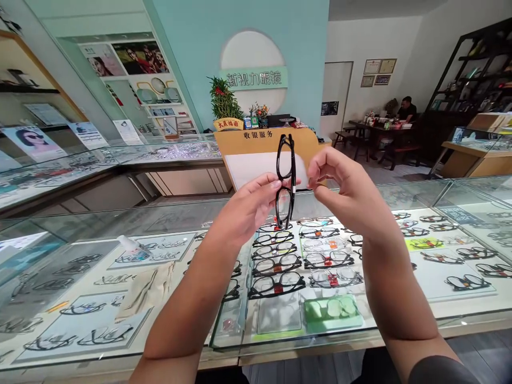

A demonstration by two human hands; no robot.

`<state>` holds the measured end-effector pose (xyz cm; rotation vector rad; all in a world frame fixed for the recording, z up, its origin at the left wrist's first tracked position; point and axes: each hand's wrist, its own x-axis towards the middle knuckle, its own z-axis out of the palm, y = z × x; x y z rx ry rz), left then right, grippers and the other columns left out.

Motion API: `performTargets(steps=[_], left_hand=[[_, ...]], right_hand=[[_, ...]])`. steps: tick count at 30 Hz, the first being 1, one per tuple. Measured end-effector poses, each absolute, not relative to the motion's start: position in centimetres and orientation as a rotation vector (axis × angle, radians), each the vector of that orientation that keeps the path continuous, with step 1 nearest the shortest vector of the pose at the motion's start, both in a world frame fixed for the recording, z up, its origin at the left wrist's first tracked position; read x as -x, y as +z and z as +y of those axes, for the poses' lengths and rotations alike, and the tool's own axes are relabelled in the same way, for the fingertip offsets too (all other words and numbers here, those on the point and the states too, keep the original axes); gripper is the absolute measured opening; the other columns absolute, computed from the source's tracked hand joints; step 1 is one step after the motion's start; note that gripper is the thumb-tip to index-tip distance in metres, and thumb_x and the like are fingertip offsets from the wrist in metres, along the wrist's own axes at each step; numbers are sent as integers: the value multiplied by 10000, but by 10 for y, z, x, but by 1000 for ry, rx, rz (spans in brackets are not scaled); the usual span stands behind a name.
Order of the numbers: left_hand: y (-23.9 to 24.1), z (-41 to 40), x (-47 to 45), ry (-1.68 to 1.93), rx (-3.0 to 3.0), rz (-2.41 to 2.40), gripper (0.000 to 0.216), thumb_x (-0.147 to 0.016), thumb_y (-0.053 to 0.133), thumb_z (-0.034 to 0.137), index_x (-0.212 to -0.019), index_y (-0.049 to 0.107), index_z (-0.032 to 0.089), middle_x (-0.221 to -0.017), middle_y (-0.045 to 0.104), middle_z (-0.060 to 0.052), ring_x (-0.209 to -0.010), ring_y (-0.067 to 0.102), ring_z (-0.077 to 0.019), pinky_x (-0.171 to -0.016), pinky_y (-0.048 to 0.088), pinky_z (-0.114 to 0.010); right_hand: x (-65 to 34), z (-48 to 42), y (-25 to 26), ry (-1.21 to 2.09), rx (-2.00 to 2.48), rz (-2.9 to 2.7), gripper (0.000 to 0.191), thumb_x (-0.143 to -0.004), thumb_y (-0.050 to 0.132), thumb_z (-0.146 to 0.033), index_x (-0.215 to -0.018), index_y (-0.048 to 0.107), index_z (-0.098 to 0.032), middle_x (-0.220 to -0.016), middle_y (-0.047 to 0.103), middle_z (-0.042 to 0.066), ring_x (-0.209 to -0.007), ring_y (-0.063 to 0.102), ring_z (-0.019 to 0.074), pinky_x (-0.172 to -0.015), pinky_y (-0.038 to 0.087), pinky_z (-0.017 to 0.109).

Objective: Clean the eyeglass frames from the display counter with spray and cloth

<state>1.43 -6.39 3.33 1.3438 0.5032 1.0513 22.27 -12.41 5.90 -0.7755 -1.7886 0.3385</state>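
I hold a pair of black-framed glasses (286, 176) upright, turned on its side, above a glass display counter (120, 213). My left hand (250, 205) grips the frame at its middle, fingers closed around it. My right hand (340, 184) is just to the right of the frame, thumb and fingertips pinched together near a small white tag on it; I cannot tell whether they touch it. Under the glass, directly below, lie rows of spectacle frames (276, 264).
A small spray bottle (134, 248) and a beige cloth (146, 290) lie on the countertop at left. A wooden cashier desk (262, 146) with plants stands behind. Another person (407, 111) sits at a table far right. More glass cases stand left and right.
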Motion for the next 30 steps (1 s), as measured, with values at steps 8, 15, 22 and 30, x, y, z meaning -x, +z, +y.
performTargets(steps=[8,15,22,30], left_hand=[[33,-63,9,990,-1512,454,234,-930,821,447,-1009,744,241,-1078,711,-24,-1015,590,-188,-969,435,-340],[37,-63,8,1117,-1364,455,260,-827,913,422,-930,762,236,-1086,749,-20,-1029,604,-185,-934,421,-323],[36,-61,4,1144,-1312,444,268,-802,918,415,-925,763,234,-1057,758,-23,-1094,634,-204,-943,431,-329],[31,-58,0,1249,-1480,464,199,-889,857,430,-947,784,253,-1082,755,-12,-1091,627,-189,-1004,432,-317]], right_hand=[[-195,-107,44,45,783,-1730,319,-799,566,53,-896,555,-250,-913,644,0,-865,618,183,-800,480,345],[-186,-101,38,-56,726,-1660,281,-860,576,31,-880,571,-249,-909,646,9,-893,671,198,-811,491,373],[-184,-100,37,-108,687,-1630,286,-880,582,27,-854,568,-257,-907,655,13,-941,727,225,-834,512,402],[-186,-105,40,-25,744,-1673,226,-884,601,-24,-862,601,-249,-899,643,18,-882,635,207,-837,499,392]])
